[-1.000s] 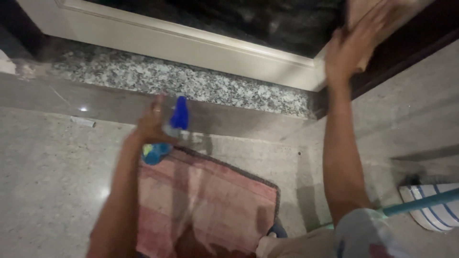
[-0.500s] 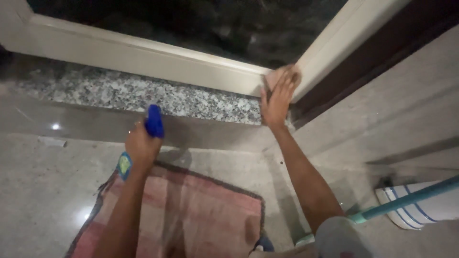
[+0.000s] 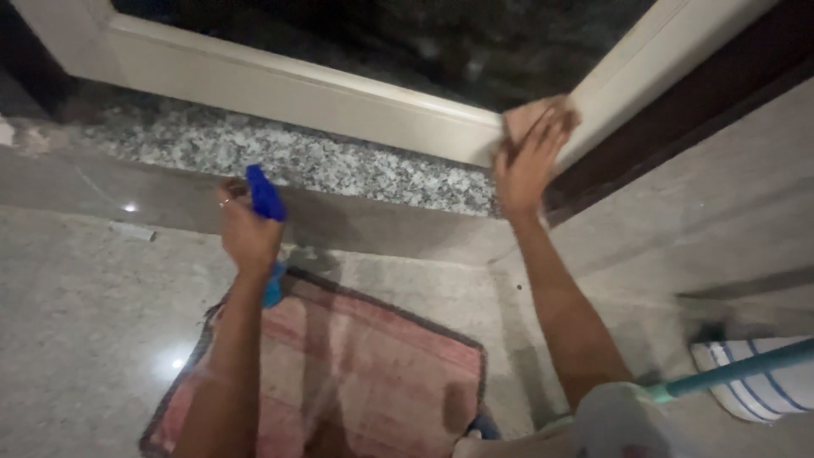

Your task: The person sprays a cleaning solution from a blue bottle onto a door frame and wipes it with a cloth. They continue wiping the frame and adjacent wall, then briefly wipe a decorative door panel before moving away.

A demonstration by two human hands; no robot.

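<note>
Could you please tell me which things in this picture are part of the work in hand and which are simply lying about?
In hand:
- spray bottle, blue, gripped in the left hand
- cloth, pressed by the right hand into the corner of the window frame

Lying about:
- pink mat on the floor
- teal pole
- striped white thing at right
- small pale scrap on the floor

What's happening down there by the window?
A person is pressing a pinkish cloth with their right hand into the bottom corner of a cream window frame, next to dark glass. Their left hand holds a spray bottle with a blue nozzle. Below lies a pink striped floor mat on the speckled stone floor.
</note>
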